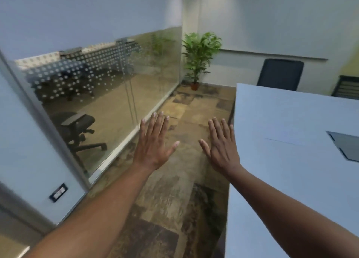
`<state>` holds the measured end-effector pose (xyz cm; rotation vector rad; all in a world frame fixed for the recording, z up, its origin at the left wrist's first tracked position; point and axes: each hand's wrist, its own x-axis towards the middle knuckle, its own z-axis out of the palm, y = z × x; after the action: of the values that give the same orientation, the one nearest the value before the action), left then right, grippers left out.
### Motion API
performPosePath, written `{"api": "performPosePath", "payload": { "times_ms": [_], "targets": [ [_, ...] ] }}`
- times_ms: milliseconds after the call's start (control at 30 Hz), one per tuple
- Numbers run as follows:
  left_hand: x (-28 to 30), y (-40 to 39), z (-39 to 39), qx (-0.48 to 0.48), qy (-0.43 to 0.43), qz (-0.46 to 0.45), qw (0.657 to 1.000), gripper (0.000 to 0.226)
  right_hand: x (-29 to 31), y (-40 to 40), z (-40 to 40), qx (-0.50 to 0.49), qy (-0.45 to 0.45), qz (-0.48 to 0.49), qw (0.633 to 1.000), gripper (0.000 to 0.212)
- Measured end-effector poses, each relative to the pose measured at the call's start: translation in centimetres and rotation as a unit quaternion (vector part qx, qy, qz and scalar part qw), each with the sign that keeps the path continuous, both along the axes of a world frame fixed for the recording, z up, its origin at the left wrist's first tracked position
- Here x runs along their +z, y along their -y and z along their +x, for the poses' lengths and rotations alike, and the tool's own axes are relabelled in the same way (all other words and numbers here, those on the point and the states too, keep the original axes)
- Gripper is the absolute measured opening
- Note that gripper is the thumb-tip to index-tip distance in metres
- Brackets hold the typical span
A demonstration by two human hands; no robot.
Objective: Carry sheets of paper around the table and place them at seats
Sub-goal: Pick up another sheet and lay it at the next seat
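Note:
Both my hands are stretched out in front of me, palms down, fingers straight and spread, holding nothing. My left hand (154, 143) hovers over the floor beside the table. My right hand (220, 146) hovers at the left edge of the white table (272, 180). One white sheet of paper (291, 130) lies flat on the table to the right of my right hand; it is faint against the tabletop.
A dark chair (279, 75) stands at the table's far end, another chair (346, 86) at the far right. A grey cable hatch (347, 145) is set into the tabletop. A glass partition (108, 94) runs along the left. A potted plant (199, 59) fills the corner. A patterned-carpet aisle (184, 180) runs between.

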<state>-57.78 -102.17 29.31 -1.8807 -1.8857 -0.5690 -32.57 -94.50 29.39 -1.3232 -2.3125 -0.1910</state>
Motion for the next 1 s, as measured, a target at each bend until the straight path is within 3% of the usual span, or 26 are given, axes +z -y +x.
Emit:
{"api": "performPosePath", "payload": {
  "times_ms": [200,567,833,1000],
  "targets": [
    [-1.5,-10.8,-0.7,-0.091,-0.009,-0.006,0.996,0.095,-1.9,-5.7,-1.5,-0.087,-0.040,-0.022,0.995,0.081],
    [-3.3,-33.4,0.7,-0.215,-0.080,-0.057,0.972,0.096,-5.8,-22.9,-0.5,-0.231,-0.051,-0.059,0.970,0.081],
    [-4.2,-48.6,5.3,-0.309,-0.077,-0.066,0.946,0.095,-7.9,-31.6,4.2,-0.350,-0.057,-0.082,0.932,0.075],
    [-6.3,-58.3,9.5,-0.401,-0.073,-0.076,0.910,0.095,-10.4,-36.8,7.1,-0.423,-0.049,-0.097,0.900,0.078]
  ]
}}
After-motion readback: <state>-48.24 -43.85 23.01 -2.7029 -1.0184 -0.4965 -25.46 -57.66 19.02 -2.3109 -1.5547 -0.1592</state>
